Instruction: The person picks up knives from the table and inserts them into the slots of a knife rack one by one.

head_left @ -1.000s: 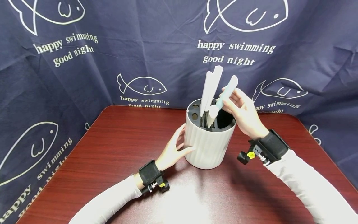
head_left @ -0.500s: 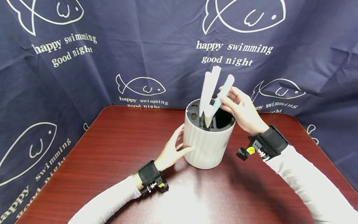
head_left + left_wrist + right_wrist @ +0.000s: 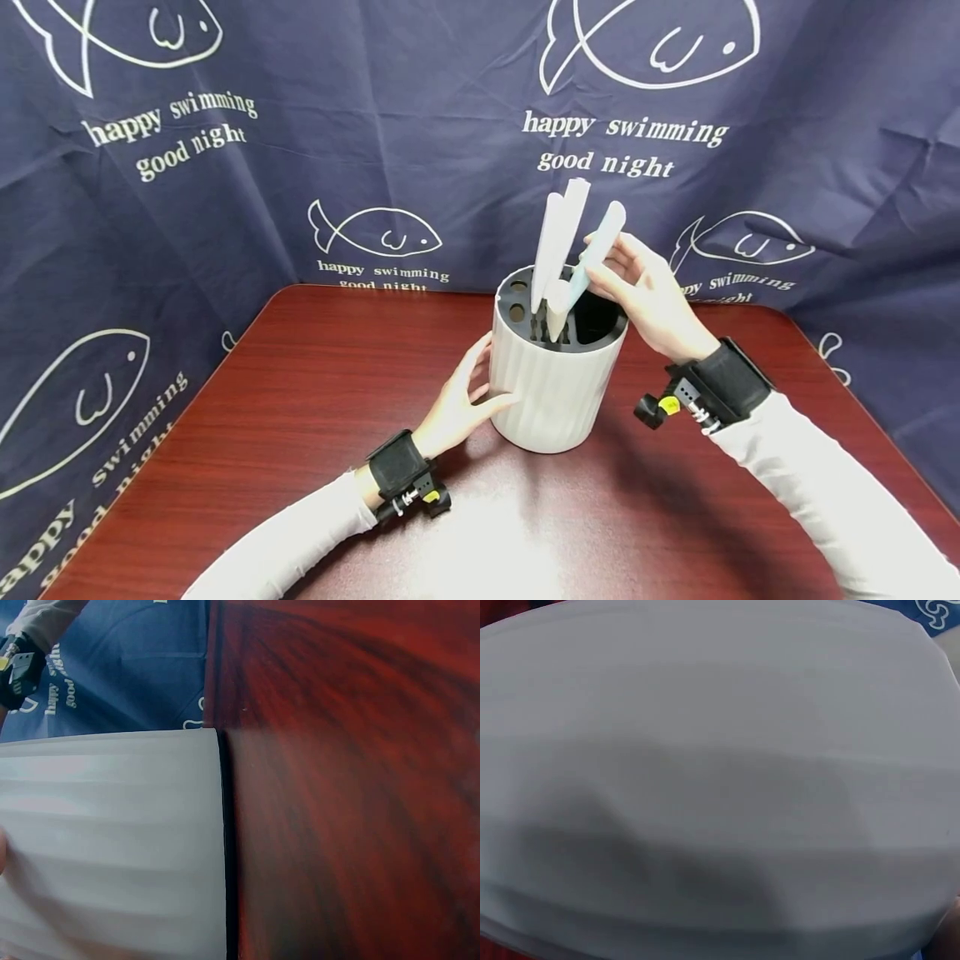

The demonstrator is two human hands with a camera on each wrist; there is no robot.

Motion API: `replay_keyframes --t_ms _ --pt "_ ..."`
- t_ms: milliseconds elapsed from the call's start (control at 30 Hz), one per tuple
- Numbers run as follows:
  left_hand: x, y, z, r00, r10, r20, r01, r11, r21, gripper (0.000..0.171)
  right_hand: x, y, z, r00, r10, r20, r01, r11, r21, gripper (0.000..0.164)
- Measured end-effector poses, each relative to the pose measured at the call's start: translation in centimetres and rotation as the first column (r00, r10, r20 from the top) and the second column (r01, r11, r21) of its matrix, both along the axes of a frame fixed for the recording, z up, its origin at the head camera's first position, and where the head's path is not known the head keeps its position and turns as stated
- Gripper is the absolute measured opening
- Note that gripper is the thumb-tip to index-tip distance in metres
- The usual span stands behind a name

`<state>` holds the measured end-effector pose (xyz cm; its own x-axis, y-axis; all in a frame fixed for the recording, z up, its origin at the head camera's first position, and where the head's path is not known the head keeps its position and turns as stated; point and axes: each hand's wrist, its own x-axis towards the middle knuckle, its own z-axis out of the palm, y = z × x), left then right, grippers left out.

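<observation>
A white ribbed knife holder (image 3: 551,392) stands upright on the table, its dark slotted top facing up. My left hand (image 3: 459,408) holds its left side, thumb across the front and fingers round the back. In the left wrist view, the holder's ribbed wall (image 3: 112,840) fills the left half. My right hand (image 3: 648,292) pinches the pale blue handle of a knife (image 3: 600,242), tilted over the slots; its blade is hidden. Two white knife handles (image 3: 555,242) rise from the slots behind, and a shorter white handle (image 3: 558,308) leans toward me.
Round holes (image 3: 517,312) lie at the left of the holder's top, with a large dark opening (image 3: 596,321) at the right. The red-brown table (image 3: 360,358) reaches a dark blue fish-print curtain (image 3: 420,150) at the back and sides.
The blue-handled knife has shifted a little left and lower toward the slots, with my right hand following. My left hand keeps its place on the holder.
</observation>
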<state>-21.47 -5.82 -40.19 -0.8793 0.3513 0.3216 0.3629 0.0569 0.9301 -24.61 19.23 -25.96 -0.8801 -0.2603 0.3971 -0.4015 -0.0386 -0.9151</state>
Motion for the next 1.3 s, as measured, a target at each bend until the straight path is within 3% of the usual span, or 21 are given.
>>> replay_keyframes --t_ms 300,633,800,933,1100,1300 --pt "0.0 -0.1 0.0 1.0 0.0 0.0 0.0 1.0 -0.002 0.087 -0.3 -0.1 0.0 1.0 0.007 0.028 -0.005 0.999 -0.039 0.027" --pt "0.1 -0.1 -0.1 1.0 0.003 -0.006 -0.003 1.0 -0.009 0.087 -0.4 0.3 0.2 0.994 0.094 0.053 -0.089 0.992 -0.087 0.029" --pt "0.1 -0.1 0.1 1.0 0.0 0.003 0.0 1.0 -0.001 0.087 -0.1 0.7 0.1 0.999 0.047 0.016 -0.047 0.998 -0.03 0.036" --pt "0.1 -0.1 0.1 1.0 -0.004 0.005 0.004 1.0 -0.005 0.086 0.6 1.4 -0.7 0.999 -0.013 -0.048 0.012 1.0 -0.007 0.046" --pt "0.1 -0.1 0.1 1.0 -0.004 0.006 0.004 1.0 -0.008 0.086 1.6 2.7 -2.4 0.993 -0.067 -0.093 0.058 0.994 -0.095 0.047" --pt "0.0 -0.1 0.1 1.0 0.004 0.004 -0.004 1.0 -0.005 0.087 2.9 3.8 -4.7 0.994 -0.076 -0.081 0.066 0.99 -0.126 0.051"
